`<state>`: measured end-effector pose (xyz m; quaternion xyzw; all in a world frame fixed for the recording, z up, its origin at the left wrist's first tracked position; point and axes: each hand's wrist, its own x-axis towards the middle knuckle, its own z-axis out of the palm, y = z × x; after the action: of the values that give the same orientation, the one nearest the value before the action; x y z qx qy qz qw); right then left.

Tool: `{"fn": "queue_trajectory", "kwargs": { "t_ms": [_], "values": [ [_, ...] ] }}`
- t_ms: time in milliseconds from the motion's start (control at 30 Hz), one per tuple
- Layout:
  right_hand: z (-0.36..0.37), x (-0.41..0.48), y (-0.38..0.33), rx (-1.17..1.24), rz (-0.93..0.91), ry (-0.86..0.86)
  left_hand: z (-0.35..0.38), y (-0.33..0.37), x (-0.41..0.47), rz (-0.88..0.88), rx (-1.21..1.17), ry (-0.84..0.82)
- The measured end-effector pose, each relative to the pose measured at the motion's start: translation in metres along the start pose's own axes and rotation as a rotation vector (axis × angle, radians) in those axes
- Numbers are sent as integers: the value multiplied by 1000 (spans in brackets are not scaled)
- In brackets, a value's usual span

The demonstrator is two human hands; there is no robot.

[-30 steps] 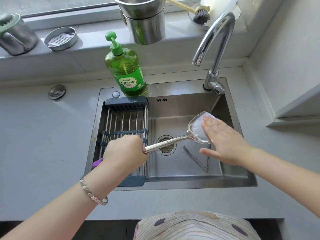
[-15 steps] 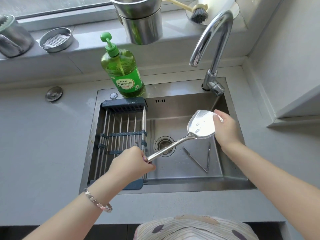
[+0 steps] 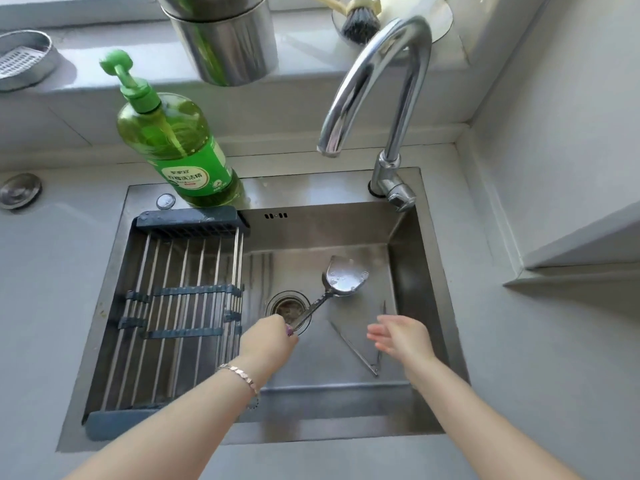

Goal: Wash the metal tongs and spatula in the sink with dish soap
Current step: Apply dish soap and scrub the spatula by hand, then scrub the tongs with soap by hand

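Note:
My left hand (image 3: 268, 339) grips the handle of the metal spatula (image 3: 341, 279), whose soapy blade lies low over the bottom of the steel sink (image 3: 426, 271), right of the drain (image 3: 288, 308). My right hand (image 3: 398, 336) hovers open over the sink, fingers spread, holding nothing and apart from the spatula. The metal tongs (image 3: 360, 351) lie open in a V on the sink bottom, partly under my right hand. A green dish soap bottle (image 3: 173, 147) with a pump stands on the sink's back rim.
A roll-up drying rack (image 3: 180, 306) covers the sink's left half. The chrome faucet (image 3: 381, 91) arches over the back right; no water runs. On the window ledge stand a steel pot (image 3: 225, 39), a dish brush (image 3: 360, 19) and a round metal soap dish (image 3: 24, 62).
My right hand has left the spatula blade and drawn back toward me, open. My left hand has lowered the spatula deeper into the sink. The view has moved closer to the sink.

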<state>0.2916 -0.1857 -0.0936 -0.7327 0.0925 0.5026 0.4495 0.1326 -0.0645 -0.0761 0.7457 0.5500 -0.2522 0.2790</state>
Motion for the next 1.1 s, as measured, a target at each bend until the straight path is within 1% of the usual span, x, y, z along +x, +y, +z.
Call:
{"fn": "queue_trajectory", "kwargs": {
  "t_ms": [133,267,333,400,433,533,633,700,767,933,1000,1033,1100],
  "values": [
    [-20,25,15,-269,-25,-13,33,7,28,-14,-39,-7],
    [-26,57,37,-579,-6,-48,66,5,54,-43,-71,-27],
    [-19,75,47,-765,5,-73,80,2,67,-67,-97,-54],
    [-8,84,49,-1012,11,-105,90,-2,80,-91,-104,-93],
    [-3,88,49,-1124,0,-108,95,-5,86,-107,-94,-118],
    [12,103,53,-1359,-64,-106,105,-14,107,-158,-108,-178],
    [26,112,64,-1579,-109,-175,107,-17,115,-177,-124,-155],
    [32,114,72,-1676,-143,-186,105,-16,113,-158,-116,-131],
    [36,117,78,-1722,-161,-160,101,-15,109,-127,-109,-114],
    [35,110,68,-1696,-127,-136,76,-11,94,-57,-167,-127],
    [38,94,57,-1605,-97,-149,61,-7,86,-47,-201,-159],
    [41,85,50,-1521,-88,-160,54,-3,81,-40,-232,-184],
    [47,63,36,-1263,-129,-188,35,8,66,-45,-395,-231]
  ]
}}
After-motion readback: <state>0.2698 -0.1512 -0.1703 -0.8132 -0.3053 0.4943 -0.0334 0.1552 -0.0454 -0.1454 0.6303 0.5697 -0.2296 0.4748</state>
